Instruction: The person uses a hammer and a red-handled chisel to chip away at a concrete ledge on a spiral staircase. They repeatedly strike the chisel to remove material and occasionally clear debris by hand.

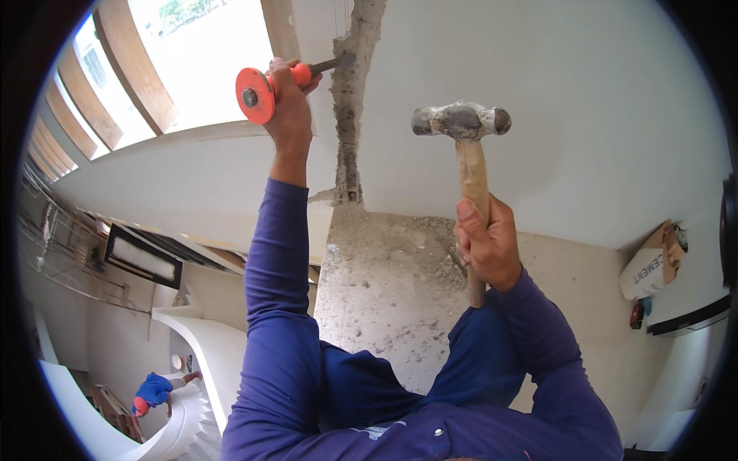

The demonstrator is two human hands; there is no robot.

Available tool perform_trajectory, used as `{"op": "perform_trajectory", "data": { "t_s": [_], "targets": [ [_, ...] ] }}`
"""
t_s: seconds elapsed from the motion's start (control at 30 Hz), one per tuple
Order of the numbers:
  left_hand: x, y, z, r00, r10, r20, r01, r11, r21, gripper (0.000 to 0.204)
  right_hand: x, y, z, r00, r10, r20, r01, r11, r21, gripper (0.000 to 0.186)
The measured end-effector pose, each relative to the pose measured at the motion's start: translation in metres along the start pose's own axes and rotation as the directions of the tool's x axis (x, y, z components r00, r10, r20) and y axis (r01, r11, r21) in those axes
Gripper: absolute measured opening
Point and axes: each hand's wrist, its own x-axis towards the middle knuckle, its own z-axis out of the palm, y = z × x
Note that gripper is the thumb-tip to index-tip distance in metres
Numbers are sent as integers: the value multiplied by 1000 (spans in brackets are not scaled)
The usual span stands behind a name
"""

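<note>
My left hand (292,111) is wrapped round a cold chisel (302,74) with an orange grip and a round orange hand guard. The chisel's dark blade points right, its tip at the rough groove (347,115) cut down the white wall. In my right hand (492,240) is a hammer (463,121), gripped low on its pale wooden handle. Its worn, whitish metal head is raised to the right of the groove, apart from the chisel. Part of the chisel's grip is hidden behind my left fingers.
Broken rubble and dust (400,269) lie on the floor below the groove. A paper cement bag (652,261) stands at the right by the wall. Slatted window openings (131,69) are at upper left. Far below left, another person in blue (156,390) is beside a curved white staircase (192,415).
</note>
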Motion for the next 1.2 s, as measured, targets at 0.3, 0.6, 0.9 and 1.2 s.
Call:
{"op": "perform_trajectory", "data": {
  "t_s": [0.3, 0.6, 0.9, 1.2],
  "targets": [
    [0, -6, -2, 999, 6, -45, -7, 999, -33, 48, 0, -3, 6, 998, -34, 48, 38, 996, -83, 38],
    [-5, -23, 7, 993, 62, -96, -77, 984, -161, 32, 71, -158, 72, 525, -714, 463, 832, 315, -456, 35],
    [-2, -69, -15, 923, 385, -12, -384, 919, -94, 43, 117, -234, 131, 334, 2, 943, 918, -228, -325, 20],
    [0, -71, -7, 896, 443, -34, -429, 882, 195, 43, 57, -287, 151, 368, -88, 926, 923, 156, -352, 28]
  ]
}}
